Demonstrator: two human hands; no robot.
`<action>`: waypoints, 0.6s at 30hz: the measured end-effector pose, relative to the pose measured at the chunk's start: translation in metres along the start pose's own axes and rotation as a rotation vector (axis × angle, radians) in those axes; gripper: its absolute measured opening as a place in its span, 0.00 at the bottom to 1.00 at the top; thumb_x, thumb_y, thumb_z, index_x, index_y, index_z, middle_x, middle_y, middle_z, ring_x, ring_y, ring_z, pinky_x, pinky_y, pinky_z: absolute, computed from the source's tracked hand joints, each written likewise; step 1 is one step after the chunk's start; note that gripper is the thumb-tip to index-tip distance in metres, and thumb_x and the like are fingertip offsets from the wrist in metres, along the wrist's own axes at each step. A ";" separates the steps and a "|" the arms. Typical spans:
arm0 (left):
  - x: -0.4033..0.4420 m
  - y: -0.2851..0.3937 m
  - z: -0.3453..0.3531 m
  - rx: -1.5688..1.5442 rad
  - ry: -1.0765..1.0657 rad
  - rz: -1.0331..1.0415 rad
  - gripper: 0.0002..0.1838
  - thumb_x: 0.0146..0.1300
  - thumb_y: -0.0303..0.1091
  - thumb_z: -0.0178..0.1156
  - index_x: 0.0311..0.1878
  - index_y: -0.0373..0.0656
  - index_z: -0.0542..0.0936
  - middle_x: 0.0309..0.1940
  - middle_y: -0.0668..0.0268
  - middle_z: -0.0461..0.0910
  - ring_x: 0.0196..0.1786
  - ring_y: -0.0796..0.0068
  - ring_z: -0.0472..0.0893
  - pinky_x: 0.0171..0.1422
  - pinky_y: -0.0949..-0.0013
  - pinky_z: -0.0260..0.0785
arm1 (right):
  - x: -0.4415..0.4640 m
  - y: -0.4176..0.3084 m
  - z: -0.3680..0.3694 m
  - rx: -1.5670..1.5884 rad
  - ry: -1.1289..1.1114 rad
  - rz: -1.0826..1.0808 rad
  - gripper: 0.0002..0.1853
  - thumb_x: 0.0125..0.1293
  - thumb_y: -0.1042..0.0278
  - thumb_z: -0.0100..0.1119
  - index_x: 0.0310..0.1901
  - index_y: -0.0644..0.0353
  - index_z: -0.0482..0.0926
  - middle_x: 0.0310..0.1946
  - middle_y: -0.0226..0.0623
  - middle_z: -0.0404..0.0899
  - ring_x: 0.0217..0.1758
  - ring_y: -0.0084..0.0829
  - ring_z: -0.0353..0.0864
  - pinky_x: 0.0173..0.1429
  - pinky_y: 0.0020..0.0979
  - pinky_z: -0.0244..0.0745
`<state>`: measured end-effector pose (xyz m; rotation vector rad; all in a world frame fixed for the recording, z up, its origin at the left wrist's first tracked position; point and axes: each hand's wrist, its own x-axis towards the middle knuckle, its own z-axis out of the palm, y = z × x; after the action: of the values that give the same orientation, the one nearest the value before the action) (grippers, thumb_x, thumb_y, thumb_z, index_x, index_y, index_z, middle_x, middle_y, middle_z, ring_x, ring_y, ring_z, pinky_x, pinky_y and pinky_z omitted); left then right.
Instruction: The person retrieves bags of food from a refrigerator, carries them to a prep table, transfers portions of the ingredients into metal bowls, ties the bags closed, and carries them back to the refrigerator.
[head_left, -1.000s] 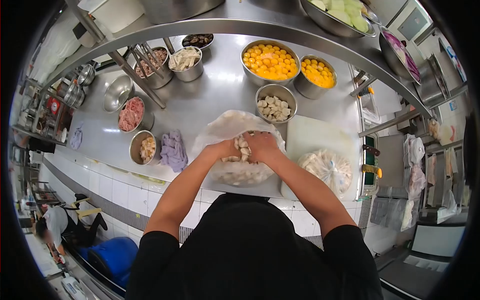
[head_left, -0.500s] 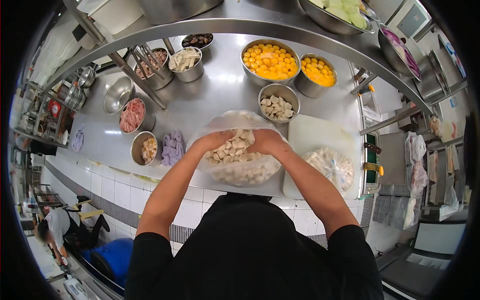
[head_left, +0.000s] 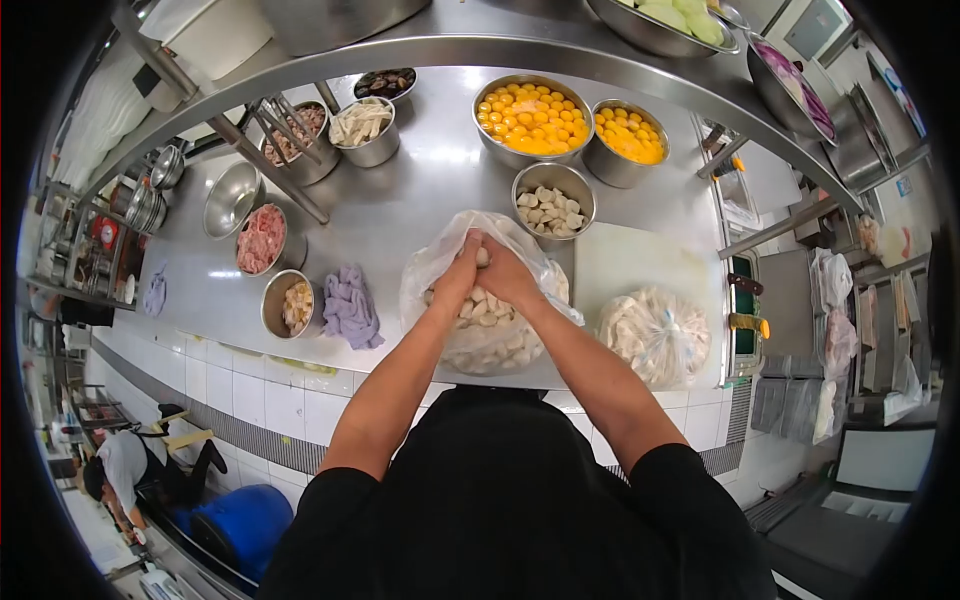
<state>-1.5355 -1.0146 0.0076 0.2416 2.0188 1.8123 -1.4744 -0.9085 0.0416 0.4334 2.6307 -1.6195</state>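
Note:
A clear plastic bag (head_left: 425, 262) full of pale, round pieces that look like scallops (head_left: 487, 308) sits at the table's front edge. Inside its mouth, my left hand (head_left: 458, 275) and my right hand (head_left: 508, 272) are pressed together, cupped around some of the scallops. One piece shows between the thumbs; the fingertips are mostly hidden. Just beyond the bag stands a steel pot (head_left: 553, 240) holding more scallops. A tied bag of pale food (head_left: 655, 340) rests on the white cutting board (head_left: 630, 255) to the right.
Egg yolks fill two steel bowls (head_left: 532, 120) at the back. Toward the left are a pot of minced meat (head_left: 262, 240), a small pot (head_left: 293, 303) and a purple cloth (head_left: 351, 308). A steel shelf (head_left: 500, 50) spans overhead. Knives (head_left: 748, 325) lie at right; a person (head_left: 130, 470) bends at lower left.
My hands have come together from opposite sides of the bag's opening, now cupping scallops between them. The bag's mouth has narrowed and bunched up around my wrists.

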 end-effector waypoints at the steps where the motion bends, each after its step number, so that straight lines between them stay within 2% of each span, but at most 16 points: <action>1: -0.002 0.009 0.002 -0.092 0.039 -0.036 0.28 0.70 0.51 0.55 0.61 0.36 0.77 0.57 0.59 0.79 0.58 0.65 0.76 0.65 0.66 0.64 | 0.005 0.007 0.006 0.009 0.054 -0.007 0.34 0.54 0.54 0.67 0.63 0.55 0.73 0.58 0.49 0.78 0.63 0.49 0.75 0.64 0.40 0.69; 2: 0.004 0.000 0.004 -0.092 0.038 -0.033 0.28 0.70 0.51 0.55 0.61 0.36 0.77 0.57 0.59 0.79 0.58 0.65 0.76 0.65 0.66 0.64 | 0.008 0.012 0.010 0.019 0.106 -0.015 0.30 0.56 0.55 0.64 0.62 0.54 0.75 0.56 0.50 0.79 0.61 0.50 0.77 0.62 0.40 0.71; 3: 0.012 -0.014 0.006 -0.261 0.083 -0.110 0.26 0.70 0.49 0.55 0.60 0.35 0.78 0.57 0.59 0.79 0.58 0.67 0.76 0.65 0.67 0.64 | 0.008 0.009 0.010 0.020 0.106 -0.016 0.30 0.56 0.55 0.64 0.62 0.54 0.75 0.56 0.50 0.79 0.61 0.50 0.77 0.62 0.40 0.71; 4: 0.020 -0.029 0.007 -0.430 0.129 -0.186 0.25 0.70 0.47 0.56 0.59 0.34 0.78 0.57 0.60 0.78 0.59 0.68 0.75 0.65 0.67 0.64 | 0.009 0.006 0.009 0.042 0.130 0.042 0.27 0.57 0.54 0.65 0.59 0.52 0.78 0.51 0.48 0.82 0.56 0.48 0.80 0.58 0.39 0.73; 5: 0.016 -0.024 0.007 -0.429 0.130 -0.185 0.25 0.70 0.47 0.56 0.59 0.34 0.78 0.57 0.60 0.78 0.59 0.68 0.75 0.65 0.67 0.64 | 0.009 0.002 0.009 0.063 0.154 0.099 0.24 0.57 0.53 0.66 0.56 0.50 0.81 0.45 0.46 0.84 0.50 0.45 0.83 0.54 0.38 0.75; 7: 0.008 -0.015 0.010 -0.485 0.261 -0.181 0.21 0.70 0.42 0.55 0.55 0.35 0.80 0.53 0.59 0.80 0.55 0.71 0.76 0.62 0.68 0.66 | 0.005 -0.005 0.011 0.042 0.212 0.096 0.23 0.57 0.52 0.65 0.54 0.49 0.82 0.45 0.46 0.84 0.49 0.47 0.83 0.53 0.39 0.75; 10: -0.004 0.011 0.011 -0.593 0.268 -0.127 0.17 0.70 0.39 0.54 0.52 0.36 0.81 0.47 0.60 0.81 0.50 0.72 0.77 0.58 0.69 0.69 | 0.001 -0.006 0.020 0.008 0.345 0.087 0.21 0.55 0.51 0.65 0.50 0.50 0.84 0.43 0.45 0.83 0.48 0.48 0.82 0.52 0.41 0.75; 11: -0.006 0.013 0.011 -0.595 0.273 -0.131 0.17 0.70 0.39 0.54 0.52 0.36 0.81 0.47 0.60 0.81 0.50 0.72 0.77 0.58 0.69 0.69 | 0.000 -0.008 0.022 -0.002 0.424 0.073 0.20 0.55 0.51 0.65 0.48 0.50 0.85 0.42 0.44 0.83 0.47 0.47 0.82 0.51 0.41 0.75; 13: -0.010 0.018 0.012 -0.550 0.332 -0.036 0.15 0.69 0.37 0.54 0.48 0.36 0.82 0.44 0.61 0.81 0.47 0.73 0.78 0.54 0.70 0.71 | -0.005 -0.010 0.024 -0.014 0.450 0.032 0.19 0.54 0.54 0.68 0.47 0.52 0.85 0.41 0.44 0.83 0.45 0.45 0.83 0.50 0.39 0.76; 15: -0.019 0.028 0.014 -0.544 0.357 -0.001 0.14 0.70 0.36 0.54 0.48 0.36 0.82 0.44 0.61 0.81 0.47 0.73 0.78 0.54 0.70 0.71 | -0.010 -0.017 0.020 -0.027 0.489 -0.007 0.18 0.53 0.58 0.71 0.46 0.53 0.86 0.40 0.44 0.83 0.44 0.43 0.84 0.49 0.37 0.77; 17: -0.027 0.038 0.018 -0.537 0.376 0.027 0.14 0.70 0.36 0.53 0.47 0.36 0.82 0.44 0.61 0.81 0.47 0.72 0.78 0.55 0.70 0.71 | -0.017 -0.025 0.017 0.093 0.502 -0.068 0.18 0.53 0.59 0.68 0.46 0.52 0.85 0.40 0.42 0.80 0.44 0.47 0.81 0.49 0.43 0.75; 18: -0.029 0.045 0.020 -0.452 0.406 0.088 0.14 0.71 0.35 0.52 0.47 0.36 0.81 0.43 0.61 0.81 0.46 0.73 0.78 0.54 0.71 0.71 | -0.019 -0.030 0.013 0.090 0.508 -0.063 0.18 0.53 0.59 0.68 0.46 0.52 0.85 0.40 0.42 0.80 0.44 0.47 0.81 0.49 0.43 0.75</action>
<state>-1.5078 -1.0013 0.0554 -0.1901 1.7859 2.4702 -1.4654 -0.9365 0.0648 0.8802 2.9448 -1.8604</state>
